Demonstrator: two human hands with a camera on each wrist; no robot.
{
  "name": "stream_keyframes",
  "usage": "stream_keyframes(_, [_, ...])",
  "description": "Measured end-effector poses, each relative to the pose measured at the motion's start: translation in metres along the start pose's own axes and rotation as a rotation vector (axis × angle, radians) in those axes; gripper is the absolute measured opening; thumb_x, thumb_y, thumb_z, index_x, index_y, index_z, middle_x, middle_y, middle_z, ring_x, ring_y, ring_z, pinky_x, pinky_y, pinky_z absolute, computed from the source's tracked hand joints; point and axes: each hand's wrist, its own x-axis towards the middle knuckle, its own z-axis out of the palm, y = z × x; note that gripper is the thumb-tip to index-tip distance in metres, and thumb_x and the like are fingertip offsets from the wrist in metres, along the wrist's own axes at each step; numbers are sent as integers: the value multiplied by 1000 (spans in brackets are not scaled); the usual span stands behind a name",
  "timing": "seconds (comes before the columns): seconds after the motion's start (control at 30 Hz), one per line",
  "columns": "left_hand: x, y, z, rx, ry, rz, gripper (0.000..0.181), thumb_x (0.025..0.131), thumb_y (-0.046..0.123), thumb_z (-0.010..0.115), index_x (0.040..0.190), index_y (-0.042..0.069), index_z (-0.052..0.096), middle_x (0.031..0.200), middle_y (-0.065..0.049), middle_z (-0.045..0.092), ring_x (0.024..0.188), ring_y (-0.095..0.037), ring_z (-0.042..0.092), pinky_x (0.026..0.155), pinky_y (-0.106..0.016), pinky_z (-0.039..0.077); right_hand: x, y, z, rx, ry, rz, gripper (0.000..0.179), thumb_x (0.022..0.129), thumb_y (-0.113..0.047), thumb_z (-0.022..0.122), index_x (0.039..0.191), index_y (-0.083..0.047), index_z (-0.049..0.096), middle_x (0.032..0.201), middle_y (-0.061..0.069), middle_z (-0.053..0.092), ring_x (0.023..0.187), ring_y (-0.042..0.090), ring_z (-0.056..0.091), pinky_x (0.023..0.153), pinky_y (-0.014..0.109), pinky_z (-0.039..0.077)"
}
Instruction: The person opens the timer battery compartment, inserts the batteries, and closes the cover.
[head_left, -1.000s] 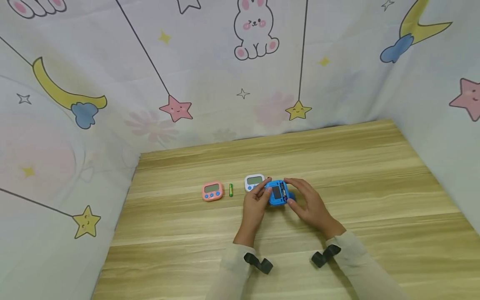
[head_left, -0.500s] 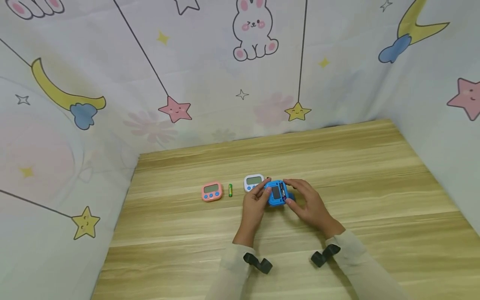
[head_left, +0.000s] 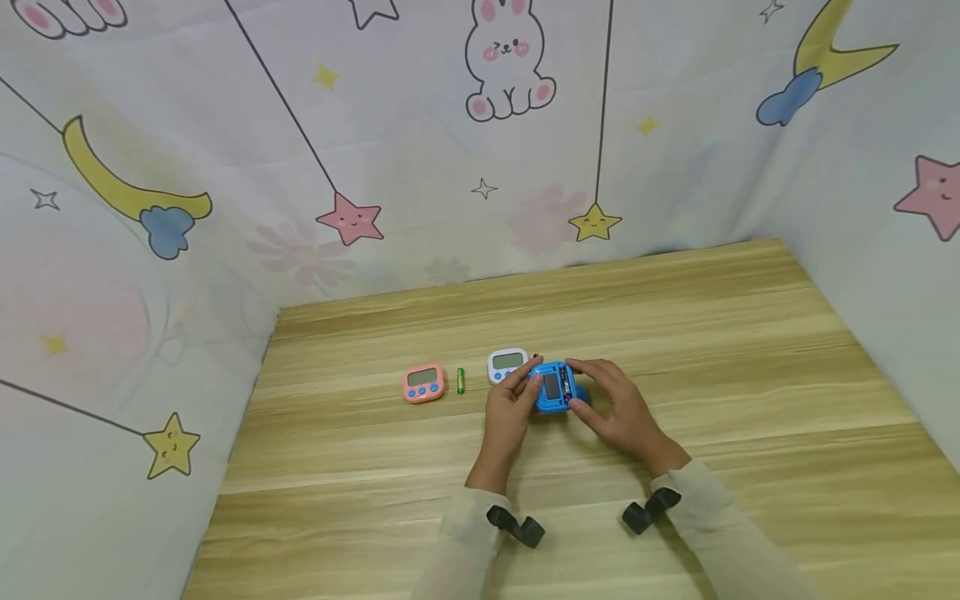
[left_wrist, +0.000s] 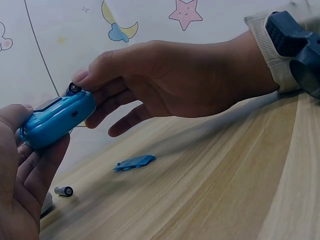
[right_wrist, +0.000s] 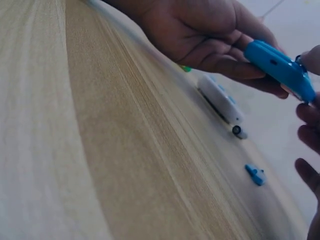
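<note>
Above worktop (head_left: 375,467), right hand (head_left: 630,419) and left hand (head_left: 511,410) flank the blue timer (head_left: 551,387), left fingers gripping it, right fingers seemingly pinching a battery (left_wrist: 74,88) at its right edge; likely seating step, next needing a careful press.

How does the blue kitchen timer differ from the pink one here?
The blue timer is held above the table by the left hand and right hand; the pink timer lies flat on it.
The blue timer shows its back, the pink timer its screen and buttons.
The blue timer's battery compartment is uncovered; the pink timer's back is hidden.
Both have compact casings with rounded corners.
</note>
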Motion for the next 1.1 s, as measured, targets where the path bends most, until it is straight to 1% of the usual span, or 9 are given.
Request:
stream_keyframes(0.2, [-1,1,1,3,3,-3,39,99,20,59,132,-1,59,121,-14,66,112,-19,62,86,-23,51,0,-2,1,-1,-18,21,59,85,-16,72,141,-13,52,120,1,60,110,18,54,96,37,44])
stream_keyframes(0.37, [-2,0,2,-9,18,-1,36,98,17,60,130,0,61,118,-14,67,110,-23,63,83,-23,52,-2,-2,1,-4,-18,31,58,85,-15,72,140,-13,53,115,1,62,105,17,58,92,37,47])
stream_keyframes(0.5, [-3,-1,1,-3,-3,-5,36,99,18,60,130,0,61,117,-13,68,107,-22,64,82,-23,53,-3,-3,0,-9,-15,30,58,85,-15,72,139,-12,53,109,-1,63,100,15,59,90,35,48])
stream_keyframes(0.7, [0,1,1,-2,-27,11,40,99,19,59,132,-3,58,118,-16,67,109,-18,63,85,-24,52,0,-3,-1,17,-9,21,58,84,-11,73,138,-11,53,106,0,62,96,16,60,90,29,49])
stream_keyframes(0.8, [0,1,2,-11,-33,7,39,99,19,59,133,-2,58,119,-17,66,110,-18,63,86,-24,52,1,-3,-1,34,-2,24,59,81,-6,75,136,-7,53,104,3,63,94,19,61,88,32,52])
stream_keyframes(1.0, [-1,3,4,-10,-26,6,36,99,17,59,132,1,60,121,-16,65,112,-21,63,86,-25,52,2,-4,0,65,3,46,60,77,2,76,132,1,54,100,10,64,92,25,63,84,44,53])
stream_keyframes(1.1, [-1,4,4,-2,-26,-5,35,99,17,59,132,3,61,124,-15,64,114,-20,62,88,-26,51,7,-20,-5,67,-3,50,56,77,6,74,129,7,53,96,13,63,90,27,63,83,44,54])
